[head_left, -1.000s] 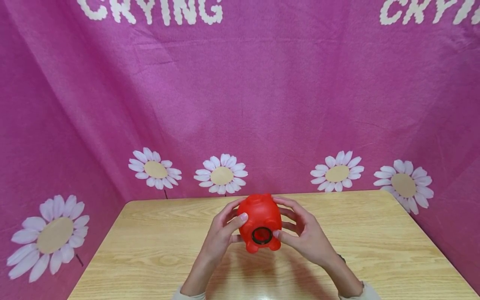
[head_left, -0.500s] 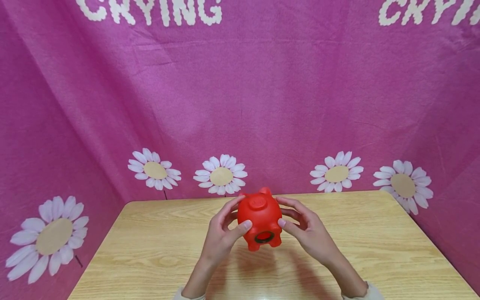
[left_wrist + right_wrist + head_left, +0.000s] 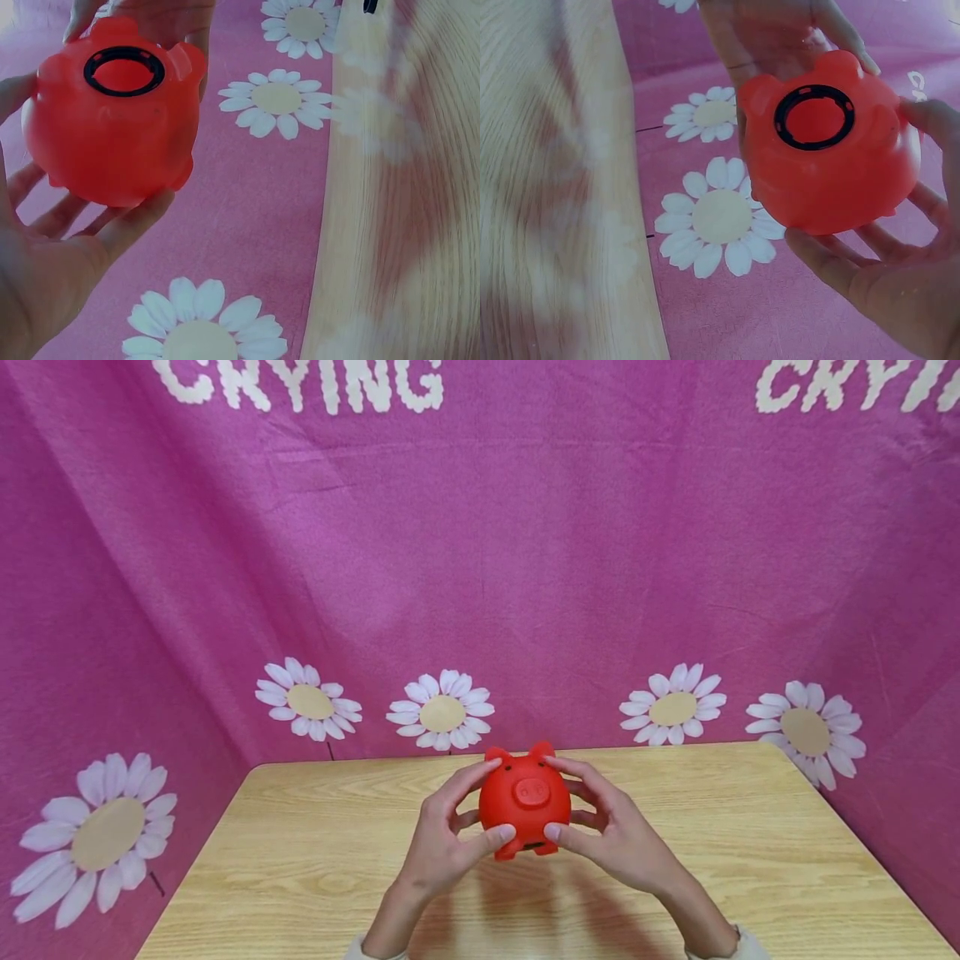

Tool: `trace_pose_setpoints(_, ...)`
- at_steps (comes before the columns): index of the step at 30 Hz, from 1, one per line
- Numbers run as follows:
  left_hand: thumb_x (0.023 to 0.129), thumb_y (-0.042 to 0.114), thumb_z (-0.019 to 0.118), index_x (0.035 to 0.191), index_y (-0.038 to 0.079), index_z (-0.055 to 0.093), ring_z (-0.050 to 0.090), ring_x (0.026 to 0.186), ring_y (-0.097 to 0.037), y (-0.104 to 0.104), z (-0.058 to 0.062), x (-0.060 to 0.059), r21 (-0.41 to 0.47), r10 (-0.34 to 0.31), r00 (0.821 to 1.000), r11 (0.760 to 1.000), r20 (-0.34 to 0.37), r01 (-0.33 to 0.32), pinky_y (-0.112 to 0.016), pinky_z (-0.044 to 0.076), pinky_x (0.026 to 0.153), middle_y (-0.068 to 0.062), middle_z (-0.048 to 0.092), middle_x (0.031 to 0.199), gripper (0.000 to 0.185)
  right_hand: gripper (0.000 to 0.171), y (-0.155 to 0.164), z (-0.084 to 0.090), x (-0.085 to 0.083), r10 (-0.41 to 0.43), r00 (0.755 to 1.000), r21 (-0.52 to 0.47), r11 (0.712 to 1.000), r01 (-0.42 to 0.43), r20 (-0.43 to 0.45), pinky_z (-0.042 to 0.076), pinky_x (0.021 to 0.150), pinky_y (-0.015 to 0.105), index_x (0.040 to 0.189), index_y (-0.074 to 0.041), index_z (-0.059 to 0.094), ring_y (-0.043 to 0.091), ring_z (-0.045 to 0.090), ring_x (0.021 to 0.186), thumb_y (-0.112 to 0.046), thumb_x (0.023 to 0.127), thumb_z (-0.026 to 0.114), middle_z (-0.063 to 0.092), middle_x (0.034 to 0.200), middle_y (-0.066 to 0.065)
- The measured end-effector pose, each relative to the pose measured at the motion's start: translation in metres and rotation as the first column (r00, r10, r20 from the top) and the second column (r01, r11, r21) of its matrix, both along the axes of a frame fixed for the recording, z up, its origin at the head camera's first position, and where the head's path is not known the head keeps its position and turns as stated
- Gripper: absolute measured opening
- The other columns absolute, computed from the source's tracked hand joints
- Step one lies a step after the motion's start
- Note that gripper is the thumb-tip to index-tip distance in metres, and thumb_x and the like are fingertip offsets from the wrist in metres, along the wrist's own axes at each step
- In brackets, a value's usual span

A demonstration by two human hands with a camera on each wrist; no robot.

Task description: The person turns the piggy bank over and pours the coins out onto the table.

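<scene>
Piggy bank, glossy red with a black-ringed hole underneath, was grasped by left hand and right hand.

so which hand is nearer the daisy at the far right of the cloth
Right. The right hand grips the red piggy bank on the side toward that daisy; the left hand grips the bank's opposite side, farther away.
</scene>
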State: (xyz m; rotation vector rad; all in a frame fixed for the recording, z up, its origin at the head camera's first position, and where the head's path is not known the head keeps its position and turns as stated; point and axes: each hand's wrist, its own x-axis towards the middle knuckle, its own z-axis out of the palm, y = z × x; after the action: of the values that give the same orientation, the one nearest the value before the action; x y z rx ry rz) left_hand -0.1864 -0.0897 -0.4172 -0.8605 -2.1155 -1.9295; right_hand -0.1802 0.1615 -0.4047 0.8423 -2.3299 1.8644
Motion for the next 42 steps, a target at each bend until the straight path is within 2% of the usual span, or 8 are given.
trace_pose_setpoints(3, 0.091, 0.013, 0.082, 0.153, 0.021, 0.059, 0.059, 0.137, -0.029, -0.001, 0.0, 0.0, -0.015, -0.02, 0.999, 1.0, -0.026, 0.019, -0.04, 0.067, 0.091, -0.008, 0.06, 0.153, 0.067, 0.073, 0.0, -0.001, 0.0, 0.017, 1.0, 0.012, 1.0, -0.017, -0.025, 0.064, 0.099, 0.034, 0.157, -0.024, 0.051, 0.009, 0.063, 0.129, -0.008, 0.093, 0.082, 0.052, 0.158, 0.009)
trace_pose_setpoints(12, 0.09, 0.01, 0.082, 0.153, 0.018, 0.058, 0.057, 0.139, -0.018, -0.002, 0.002, 0.0, -0.01, -0.048, 0.996, 0.999, -0.07, 0.047, -0.035, 0.065, 0.096, -0.008, 0.057, 0.156, 0.068, 0.075, -0.003, -0.007, -0.003, 0.006, 0.986, -0.062, 0.998, -0.016, -0.166, 0.066, 0.096, 0.034, 0.152, -0.01, 0.055, 0.009, 0.063, 0.131, 0.004, 0.085, 0.086, 0.062, 0.147, 0.006)
trace_pose_setpoints(16, 0.089, 0.009, 0.082, 0.153, 0.017, 0.058, 0.057, 0.139, -0.017, -0.002, 0.003, 0.0, -0.006, -0.049, 0.996, 0.999, -0.077, 0.048, -0.035, 0.065, 0.096, -0.009, 0.057, 0.155, 0.069, 0.075, -0.004, -0.008, -0.003, -0.007, 0.983, -0.074, 0.997, -0.007, -0.183, 0.065, 0.097, 0.032, 0.151, -0.01, 0.056, 0.008, 0.062, 0.133, 0.006, 0.084, 0.086, 0.063, 0.147, 0.0)
trace_pose_setpoints(23, 0.09, 0.007, 0.08, 0.154, 0.011, 0.056, 0.057, 0.141, -0.02, -0.002, 0.0, -0.002, 0.049, -0.058, 0.993, 0.997, -0.108, 0.064, -0.038, 0.065, 0.098, -0.015, 0.057, 0.154, 0.069, 0.072, -0.004, -0.01, -0.005, -0.039, 0.977, -0.084, 0.996, 0.022, -0.209, 0.064, 0.096, 0.028, 0.151, -0.006, 0.055, 0.006, 0.062, 0.131, 0.008, 0.086, 0.083, 0.063, 0.145, 0.002)
trace_pose_setpoints(28, 0.092, 0.011, 0.079, 0.156, 0.012, 0.052, 0.057, 0.143, -0.029, -0.002, 0.001, 0.0, 0.084, 0.005, 1.0, 0.996, -0.016, -0.003, -0.038, 0.063, 0.102, -0.014, 0.058, 0.156, 0.07, 0.074, -0.004, -0.011, -0.005, -0.086, 0.976, -0.095, 0.993, 0.068, -0.202, 0.063, 0.096, 0.025, 0.15, -0.004, 0.055, 0.001, 0.062, 0.131, 0.01, 0.084, 0.084, 0.062, 0.144, -0.011)
trace_pose_setpoints(33, 0.092, 0.014, 0.082, 0.157, 0.015, 0.052, 0.058, 0.142, -0.035, -0.001, 0.004, 0.001, 0.067, 0.054, 0.995, 0.996, 0.082, -0.06, -0.032, 0.065, 0.098, -0.009, 0.059, 0.156, 0.072, 0.078, -0.006, -0.01, -0.005, -0.132, 0.954, -0.104, 0.989, 0.107, -0.269, 0.06, 0.1, 0.022, 0.149, -0.005, 0.057, 0.001, 0.059, 0.135, 0.01, 0.079, 0.088, 0.061, 0.146, -0.005)
trace_pose_setpoints(37, 0.091, 0.015, 0.084, 0.158, 0.016, 0.051, 0.059, 0.138, -0.039, -0.001, 0.006, 0.001, 0.051, 0.025, 0.994, 0.998, 0.104, -0.03, -0.033, 0.067, 0.093, -0.009, 0.057, 0.156, 0.075, 0.08, -0.007, -0.011, -0.004, -0.114, 0.936, -0.118, 0.99, 0.079, -0.333, 0.06, 0.101, 0.023, 0.148, -0.003, 0.058, 0.005, 0.058, 0.137, 0.012, 0.076, 0.089, 0.06, 0.148, 0.004)
trace_pose_setpoints(42, 0.09, 0.018, 0.085, 0.157, 0.022, 0.053, 0.063, 0.132, -0.038, -0.001, 0.005, 0.001, 0.012, -0.018, 0.994, 1.0, 0.111, 0.017, -0.036, 0.068, 0.086, -0.008, 0.059, 0.152, 0.075, 0.078, -0.007, -0.014, -0.006, -0.075, 0.917, -0.061, 0.997, 0.055, -0.391, 0.061, 0.101, 0.024, 0.146, -0.006, 0.06, 0.005, 0.057, 0.138, 0.009, 0.075, 0.091, 0.059, 0.148, 0.012)
